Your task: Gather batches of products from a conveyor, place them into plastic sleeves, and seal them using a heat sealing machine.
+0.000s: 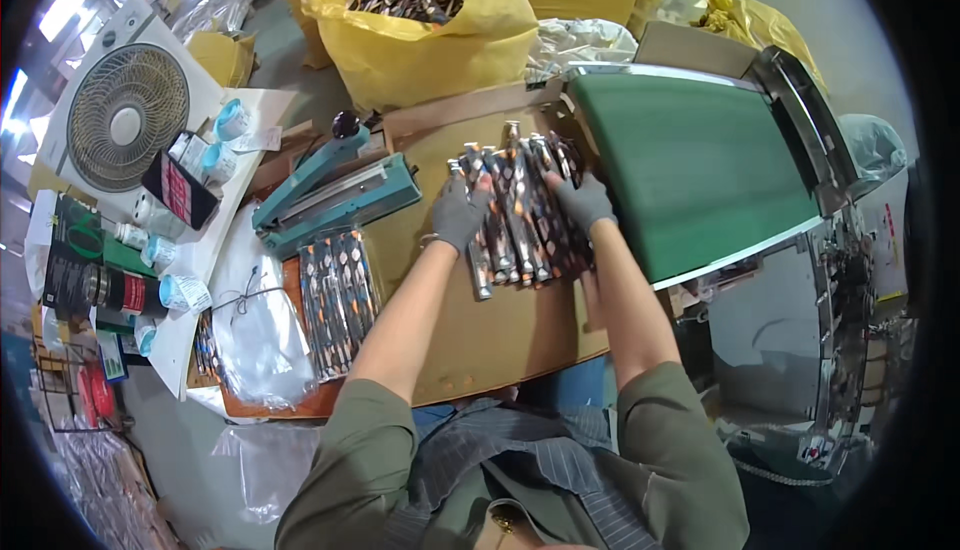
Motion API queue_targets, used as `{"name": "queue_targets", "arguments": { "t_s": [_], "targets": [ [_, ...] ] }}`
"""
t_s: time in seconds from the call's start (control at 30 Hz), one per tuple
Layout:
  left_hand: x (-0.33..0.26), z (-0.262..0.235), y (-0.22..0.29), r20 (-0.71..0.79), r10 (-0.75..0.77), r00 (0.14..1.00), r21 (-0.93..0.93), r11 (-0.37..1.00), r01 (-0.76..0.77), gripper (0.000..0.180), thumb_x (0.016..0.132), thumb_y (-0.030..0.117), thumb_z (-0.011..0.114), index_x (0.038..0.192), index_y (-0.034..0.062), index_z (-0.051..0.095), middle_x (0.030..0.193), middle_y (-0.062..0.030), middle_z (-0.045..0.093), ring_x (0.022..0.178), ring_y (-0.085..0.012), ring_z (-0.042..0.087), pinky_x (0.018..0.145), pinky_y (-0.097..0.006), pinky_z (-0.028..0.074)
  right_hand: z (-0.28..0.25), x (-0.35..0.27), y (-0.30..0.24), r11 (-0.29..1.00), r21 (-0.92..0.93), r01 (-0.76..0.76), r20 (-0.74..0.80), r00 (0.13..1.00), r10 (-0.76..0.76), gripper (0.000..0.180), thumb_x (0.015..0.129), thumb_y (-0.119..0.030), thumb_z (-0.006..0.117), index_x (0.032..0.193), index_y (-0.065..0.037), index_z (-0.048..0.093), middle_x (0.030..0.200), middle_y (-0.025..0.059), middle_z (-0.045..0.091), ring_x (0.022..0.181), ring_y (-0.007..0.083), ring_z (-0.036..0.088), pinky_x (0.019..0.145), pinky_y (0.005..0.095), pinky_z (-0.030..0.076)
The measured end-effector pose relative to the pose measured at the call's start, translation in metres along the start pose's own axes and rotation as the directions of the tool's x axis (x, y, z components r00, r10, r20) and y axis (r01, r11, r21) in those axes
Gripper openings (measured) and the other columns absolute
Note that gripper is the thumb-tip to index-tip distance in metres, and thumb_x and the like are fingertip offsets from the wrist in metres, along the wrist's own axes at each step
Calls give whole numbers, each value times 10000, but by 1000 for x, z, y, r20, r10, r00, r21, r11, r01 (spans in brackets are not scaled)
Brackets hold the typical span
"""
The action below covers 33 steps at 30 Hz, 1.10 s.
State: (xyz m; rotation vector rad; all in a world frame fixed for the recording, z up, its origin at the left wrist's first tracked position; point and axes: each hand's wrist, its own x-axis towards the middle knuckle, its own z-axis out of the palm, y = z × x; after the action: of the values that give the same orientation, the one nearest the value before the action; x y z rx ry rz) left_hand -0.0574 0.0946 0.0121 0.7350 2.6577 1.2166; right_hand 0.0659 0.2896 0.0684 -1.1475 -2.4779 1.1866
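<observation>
A loose bunch of slim, dark-patterned stick packets [517, 215] with silvery ends lies on the brown cardboard tray [440, 340] in front of me. Both hands wear grey gloves with some bare fingertips showing. My left hand [460, 212] is curled against the bunch's left side, thumb near the upper ends. From the other side my right hand [584, 202] grips the right edge, its thumb over the packets. The packets stand unevenly, several ends poking out at top and bottom. Fingers beneath the bunch are hidden.
Left of the tray are a teal impulse sealer [345, 200], a neat row of similar packets [338, 300] and clear plastic bags [262, 335]. A green conveyor belt [700, 155] borders the right. Behind stands a yellow sack [420, 60] of packets; a fan [127, 125] is far left.
</observation>
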Motion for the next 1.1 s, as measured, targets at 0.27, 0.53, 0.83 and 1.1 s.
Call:
{"name": "queue_targets", "arguments": {
  "t_s": [0.27, 0.53, 0.83, 1.1],
  "targets": [
    [-33, 10, 63, -52, -351, 935, -331, 889, 315, 556, 824, 433, 581, 1086, -55, 536, 964, -231, 635, 874, -344, 623, 764, -404, 478, 44, -30, -27, 778, 551, -301, 517, 855, -35, 527, 750, -483, 700, 961, -7, 619, 882, 118, 653, 795, 184, 633, 681, 279, 493],
    [-220, -66, 26, 409, -312, 858, -602, 614, 510, 565, 727, 220, 733, 1214, 13, 534, 1094, -56, 609, 1011, -147, 552, 922, -306, 419, 68, -195, 33, 469, 643, -606, 762, 569, -309, 369, 840, -260, 645, 1118, -21, 596, 1002, 50, 638, 960, 126, 586, 846, 275, 475],
    [-188, -149, 78, 92, 72, 993, -803, 595, 31, 556, 655, 116, 813, 1131, 6, 547, 992, -54, 639, 882, -129, 602, 794, -286, 498, 15, -201, -93, 455, 877, -154, 420, 708, -569, 575, 733, -160, 733, 1226, -13, 476, 1104, 63, 586, 998, 150, 553, 903, 306, 437],
    [-181, -152, 47, 15, 130, 991, -873, 484, -50, 974, 565, 164, 864, 1355, 11, 315, 1162, -93, 580, 1060, -200, 566, 937, -313, 435, 25, -196, -108, 346, 927, 146, 210, 562, -800, 975, 629, -84, 812, 1414, -26, 237, 1261, 89, 475, 1150, 180, 479, 983, 326, 386]
  ]
}}
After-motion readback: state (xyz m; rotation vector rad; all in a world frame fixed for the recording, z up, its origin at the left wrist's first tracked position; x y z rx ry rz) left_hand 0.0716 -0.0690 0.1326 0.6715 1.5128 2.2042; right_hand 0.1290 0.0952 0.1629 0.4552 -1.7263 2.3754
